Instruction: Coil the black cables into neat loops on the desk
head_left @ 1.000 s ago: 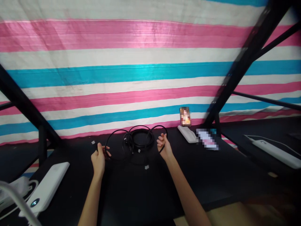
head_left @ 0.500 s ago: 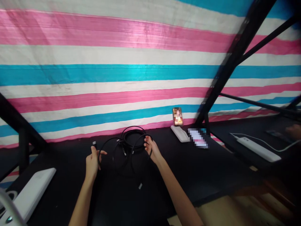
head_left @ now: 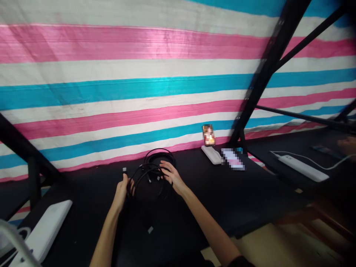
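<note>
My left hand is closed round a black cable, whose plug points up above the thumb. From this hand, loops of the cable run across to my right hand. Its fingers are partly stretched out, with the cable passing between them and the thumb. The cable's other plug hangs or lies nearer to me, below the loops. Behind both hands a second coil of black cable rests at the back of the table, partly covered. Small metal connectors show among the loops.
White power strips lie at left and far right. A white phone stand holds a blurred upright screen beside a blurred flat item. Black metal struts rise before striped sheeting. Another person's hand shows far right.
My hands have come closer together, and the right fingers have loosened from a tight pinch. The cable between them now lies in more loops near my left hand. The view has shifted slightly.
</note>
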`<state>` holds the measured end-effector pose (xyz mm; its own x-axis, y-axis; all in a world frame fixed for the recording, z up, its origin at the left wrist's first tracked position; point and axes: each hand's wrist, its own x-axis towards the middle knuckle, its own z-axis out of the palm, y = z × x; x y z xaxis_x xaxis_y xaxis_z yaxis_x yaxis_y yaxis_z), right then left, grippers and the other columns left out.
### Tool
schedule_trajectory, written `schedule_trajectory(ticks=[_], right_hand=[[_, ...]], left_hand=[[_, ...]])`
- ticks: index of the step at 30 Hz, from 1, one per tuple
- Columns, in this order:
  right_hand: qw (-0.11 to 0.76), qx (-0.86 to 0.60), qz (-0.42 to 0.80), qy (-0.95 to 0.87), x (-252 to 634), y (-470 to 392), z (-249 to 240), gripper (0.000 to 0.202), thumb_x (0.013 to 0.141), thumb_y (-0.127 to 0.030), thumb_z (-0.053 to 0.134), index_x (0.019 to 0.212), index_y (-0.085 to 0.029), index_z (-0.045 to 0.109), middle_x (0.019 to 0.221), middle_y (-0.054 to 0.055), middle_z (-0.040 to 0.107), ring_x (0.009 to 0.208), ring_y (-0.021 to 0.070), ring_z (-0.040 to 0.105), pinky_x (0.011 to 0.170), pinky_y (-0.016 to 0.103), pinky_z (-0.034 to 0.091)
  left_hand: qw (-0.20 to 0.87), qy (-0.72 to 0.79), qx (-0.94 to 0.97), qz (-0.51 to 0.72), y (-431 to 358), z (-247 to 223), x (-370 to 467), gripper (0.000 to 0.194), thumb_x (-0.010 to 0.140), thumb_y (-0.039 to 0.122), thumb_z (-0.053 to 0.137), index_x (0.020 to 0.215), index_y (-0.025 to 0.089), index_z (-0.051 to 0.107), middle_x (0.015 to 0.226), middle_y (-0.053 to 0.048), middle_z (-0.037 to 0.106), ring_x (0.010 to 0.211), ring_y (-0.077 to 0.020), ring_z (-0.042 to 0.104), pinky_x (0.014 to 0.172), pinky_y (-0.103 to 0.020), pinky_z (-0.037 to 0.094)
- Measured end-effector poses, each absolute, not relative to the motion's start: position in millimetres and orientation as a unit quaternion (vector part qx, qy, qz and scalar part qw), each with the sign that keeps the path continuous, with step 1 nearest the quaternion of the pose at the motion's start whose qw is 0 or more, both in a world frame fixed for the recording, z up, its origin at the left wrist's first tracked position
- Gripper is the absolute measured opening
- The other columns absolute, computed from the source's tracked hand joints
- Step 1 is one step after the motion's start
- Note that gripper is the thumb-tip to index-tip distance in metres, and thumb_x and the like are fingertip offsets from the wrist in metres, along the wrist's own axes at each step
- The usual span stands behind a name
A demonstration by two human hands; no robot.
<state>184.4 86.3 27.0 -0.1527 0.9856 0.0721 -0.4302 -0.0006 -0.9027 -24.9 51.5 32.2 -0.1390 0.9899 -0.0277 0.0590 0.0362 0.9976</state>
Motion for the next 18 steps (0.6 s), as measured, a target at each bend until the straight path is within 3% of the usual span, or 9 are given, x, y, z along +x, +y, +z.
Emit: schedule_trajectory(ticks=[3, 5, 11, 14, 16, 18], right_hand=[[0.520, -0.377, 0.601, -0.476, 189.8, 87.5, 27.7, 0.029, 0.071, -0.027, 0.060, 0.099, -0.024, 0.065, 0.092, 0.002, 0.066, 0.057, 0.0088, 0.057, 0.038, 0.014, 0.039], [0.486, -0.392, 0.596, -0.505, 192.0, 87.0, 29.1, 0.026, 0.074, -0.028, 0.056, 0.095, -0.019, 0.067, 0.073, 0.002, 0.066, 0.044, 0.0062, 0.049, 0.033, 0.014, 0.034], [0.461, -0.410, 0.577, -0.536, 193.5, 87.4, 29.9, 0.025, 0.074, -0.032, 0.057, 0.092, -0.017, 0.069, 0.049, -0.005, 0.048, 0.035, 0.0052, 0.038, 0.030, 0.016, 0.032], [0.469, -0.448, 0.538, -0.538, 191.5, 86.6, 23.4, 0.023, 0.072, -0.035, 0.060, 0.086, -0.018, 0.068, 0.047, -0.005, 0.047, 0.031, 0.0073, 0.038, 0.028, 0.019, 0.031], [0.480, -0.484, 0.471, -0.560, 189.6, 83.9, 20.0, 0.019, 0.072, -0.037, 0.061, 0.081, -0.021, 0.068, 0.049, -0.004, 0.052, 0.032, 0.0088, 0.041, 0.031, 0.021, 0.031], [0.494, -0.504, 0.348, -0.617, 188.7, 80.5, 19.5, 0.013, 0.072, -0.037, 0.063, 0.075, -0.025, 0.067, 0.055, -0.001, 0.058, 0.044, 0.0117, 0.051, 0.040, 0.021, 0.036]], left_hand=[[0.486, 0.502, 0.487, 0.524, 49.2, 36.6, -19.3, 0.061, 0.073, 0.072, 0.035, 0.050, 0.017, 0.046, 0.041, 0.000, 0.046, 0.040, -0.0105, 0.043, 0.041, -0.022, 0.033], [0.509, 0.480, 0.489, 0.521, 48.0, 37.1, -13.0, 0.058, 0.073, 0.071, 0.039, 0.058, 0.016, 0.050, 0.042, 0.000, 0.049, 0.040, -0.0113, 0.046, 0.043, -0.022, 0.034], [0.647, 0.382, 0.457, 0.476, 41.1, 30.9, -7.7, 0.064, 0.070, 0.076, 0.032, 0.084, 0.017, 0.053, 0.043, 0.001, 0.052, 0.037, -0.0147, 0.050, 0.040, -0.024, 0.037], [0.632, 0.381, 0.468, 0.486, 33.4, 32.6, -10.4, 0.064, 0.062, 0.071, 0.054, 0.093, 0.016, 0.057, 0.055, -0.001, 0.059, 0.045, -0.0137, 0.054, 0.045, -0.023, 0.041], [0.617, 0.405, 0.501, 0.451, 30.9, 33.3, -8.2, 0.059, 0.055, 0.056, 0.071, 0.097, 0.016, 0.058, 0.064, -0.001, 0.062, 0.052, -0.0137, 0.056, 0.050, -0.023, 0.043], [0.593, 0.437, 0.534, 0.414, 32.6, 31.6, -1.9, 0.045, 0.057, 0.046, 0.074, 0.088, 0.016, 0.061, 0.056, 0.001, 0.058, 0.046, -0.0123, 0.052, 0.046, -0.022, 0.040]])
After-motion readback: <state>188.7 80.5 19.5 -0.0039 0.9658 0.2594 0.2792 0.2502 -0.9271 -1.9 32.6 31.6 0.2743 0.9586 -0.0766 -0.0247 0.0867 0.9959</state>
